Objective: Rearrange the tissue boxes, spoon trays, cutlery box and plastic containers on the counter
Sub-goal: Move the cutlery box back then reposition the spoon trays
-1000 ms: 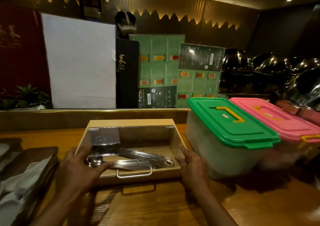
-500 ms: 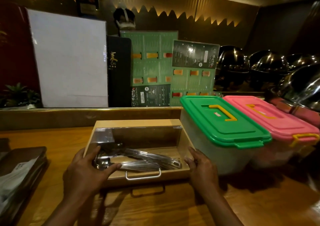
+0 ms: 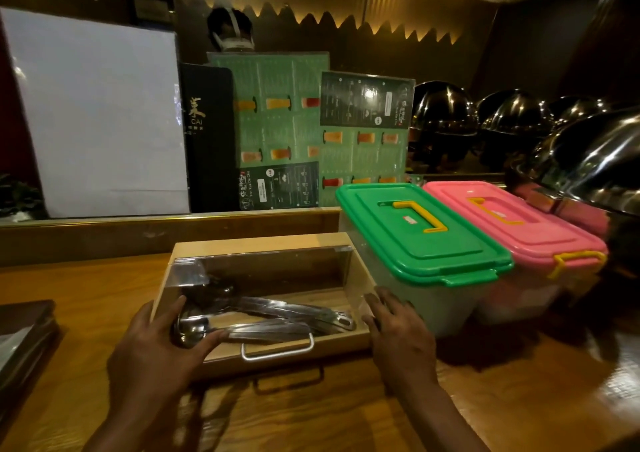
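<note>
A wooden cutlery box [image 3: 263, 242] with a clear lid and a metal handle sits on the wooden counter [image 3: 346, 413] in front of me. Metal spoons lie inside it. My left hand [image 3: 156, 358] grips its front left corner, thumb across the lid. My right hand [image 3: 398, 334] presses against its right side, in the narrow gap beside a green-lidded plastic container [image 3: 422, 240]. A pink-lidded plastic container [image 3: 512, 223] stands touching the green one on its right. Both have yellow handles.
A dark tray [image 3: 24, 341] with white contents lies at the left edge. Behind the counter's raised ledge stand a white board [image 3: 97, 112], a black menu and green menu cards [image 3: 287, 129]. Shiny chafing-dish domes [image 3: 588, 161] crowd the right side.
The cutlery box has slid to the right between both hands, so it now sits close beside the green-lidded container. The tray at the left has dropped further out of view.
</note>
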`<action>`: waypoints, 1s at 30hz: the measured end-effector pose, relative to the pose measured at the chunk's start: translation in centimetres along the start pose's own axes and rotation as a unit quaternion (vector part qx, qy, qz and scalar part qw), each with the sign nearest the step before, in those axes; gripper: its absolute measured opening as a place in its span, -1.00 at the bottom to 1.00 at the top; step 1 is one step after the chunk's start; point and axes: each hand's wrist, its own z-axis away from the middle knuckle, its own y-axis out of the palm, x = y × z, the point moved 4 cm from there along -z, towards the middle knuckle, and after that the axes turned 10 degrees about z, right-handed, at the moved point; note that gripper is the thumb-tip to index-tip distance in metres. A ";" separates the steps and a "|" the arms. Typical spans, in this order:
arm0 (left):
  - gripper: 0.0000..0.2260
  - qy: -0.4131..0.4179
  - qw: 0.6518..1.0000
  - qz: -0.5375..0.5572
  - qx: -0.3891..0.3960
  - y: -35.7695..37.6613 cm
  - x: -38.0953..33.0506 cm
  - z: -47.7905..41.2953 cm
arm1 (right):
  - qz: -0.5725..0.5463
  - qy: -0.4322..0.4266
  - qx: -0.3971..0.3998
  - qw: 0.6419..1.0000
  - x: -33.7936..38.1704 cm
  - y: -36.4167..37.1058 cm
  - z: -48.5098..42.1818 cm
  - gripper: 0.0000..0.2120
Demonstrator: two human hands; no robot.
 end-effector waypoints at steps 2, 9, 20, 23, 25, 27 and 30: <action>-0.15 -0.019 1.000 0.017 -0.013 0.1 -0.4 0.5 | 0.000 -0.013 0.001 1.000 -0.4 -0.1 -0.2 -0.63; -0.15 -0.016 0.999 0.028 -0.016 -0.1 -0.8 0.5 | -0.014 -0.011 0.013 1.000 -1.3 0.3 -1.0 -0.68; -0.30 0.008 0.999 0.044 0.004 -0.9 -2.2 0.0 | -0.023 -0.012 0.030 0.999 -1.4 0.9 -1.3 -0.74; -0.18 -0.003 0.999 0.048 0.010 -0.8 -2.2 0.2 | -0.036 -0.015 0.016 0.999 -1.6 0.8 -1.2 -0.72; -0.16 -0.015 0.998 0.052 0.011 -0.7 -2.0 0.2 | -0.038 -0.016 0.013 0.999 -1.6 0.8 -1.1 -0.71; -0.19 -0.025 0.998 0.059 0.014 -0.6 -2.0 0.3 | -0.043 -0.018 0.014 0.999 -1.4 0.7 -1.0 -0.68; -0.26 -0.035 0.994 0.098 0.027 -0.4 -1.8 0.6 | -0.053 -0.010 0.023 0.998 -0.8 0.2 -0.4 -0.63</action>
